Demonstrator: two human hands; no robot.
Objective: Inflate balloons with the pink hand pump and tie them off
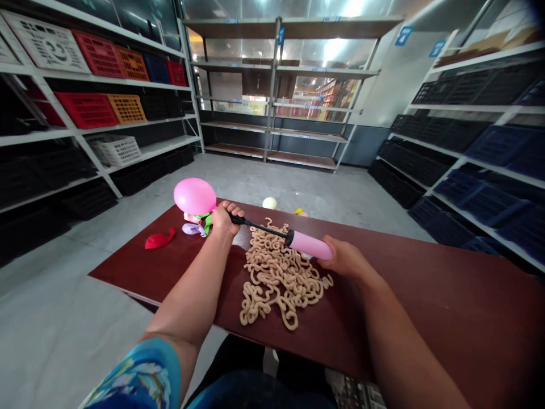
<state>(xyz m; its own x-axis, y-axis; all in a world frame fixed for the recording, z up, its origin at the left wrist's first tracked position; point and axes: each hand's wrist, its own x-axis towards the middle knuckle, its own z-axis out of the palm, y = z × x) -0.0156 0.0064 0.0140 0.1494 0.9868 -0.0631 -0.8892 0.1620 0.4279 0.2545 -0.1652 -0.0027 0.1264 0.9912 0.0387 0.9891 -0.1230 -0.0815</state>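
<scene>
My left hand (224, 218) is closed around the black nozzle end of a hand pump, holding the neck of a partly inflated pink balloon (195, 196) against it. My right hand (346, 258) grips the rear of the pink pump barrel (310, 245); its thin black rod (259, 226) runs between the two hands. Under the pump lies a pile of beige, curly deflated balloons (279, 278) on the dark red-brown table (426, 295).
A flat red balloon (159, 239) lies at the table's left end, with lilac and green balloons (196, 226) beside my left hand. A small pale ball (269, 203) sits at the far edge. Shelving with crates lines both sides; grey floor surrounds the table.
</scene>
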